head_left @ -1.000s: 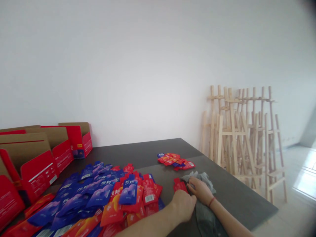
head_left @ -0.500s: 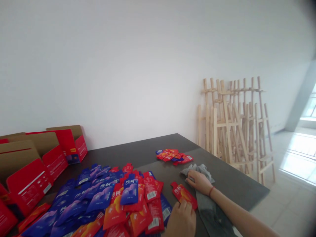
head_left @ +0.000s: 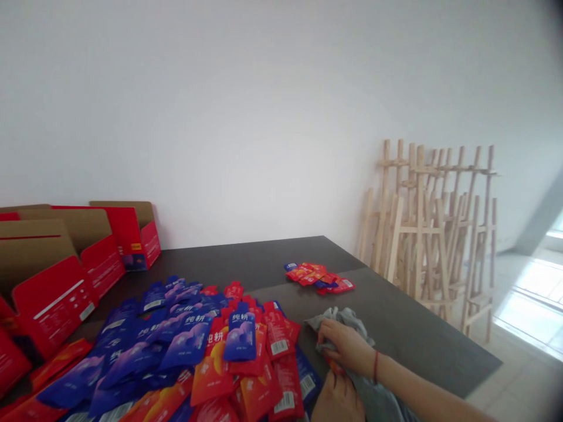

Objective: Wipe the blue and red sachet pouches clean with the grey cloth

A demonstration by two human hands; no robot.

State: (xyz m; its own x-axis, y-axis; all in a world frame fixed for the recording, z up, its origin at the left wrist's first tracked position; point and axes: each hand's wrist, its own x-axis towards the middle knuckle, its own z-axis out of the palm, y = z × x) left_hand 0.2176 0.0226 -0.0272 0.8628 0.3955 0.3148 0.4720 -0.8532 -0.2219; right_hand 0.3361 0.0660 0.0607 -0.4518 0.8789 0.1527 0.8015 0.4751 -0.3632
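My right hand (head_left: 349,347), with a red band at the wrist, is closed on a grey cloth (head_left: 347,317) on the dark table. The cloth also trails beneath my forearm towards the near edge. Just below it, my left hand (head_left: 338,400) holds a red pouch (head_left: 335,367), mostly hidden between the two hands. To the left lies a big heap of blue pouches (head_left: 187,340) and red pouches (head_left: 214,375). A smaller pile of red and blue pouches (head_left: 317,278) rests farther back on the table.
Open red cardboard boxes (head_left: 55,313) stand along the left side of the dark table (head_left: 246,266). Beyond the table's right edge, wooden easels (head_left: 420,234) lean against the white wall (head_left: 264,117).
My right hand has moved with the cloth slightly left and down, over the red pouch. My left hand is now closer to it, and the pouch is largely covered. The view has shifted slightly.
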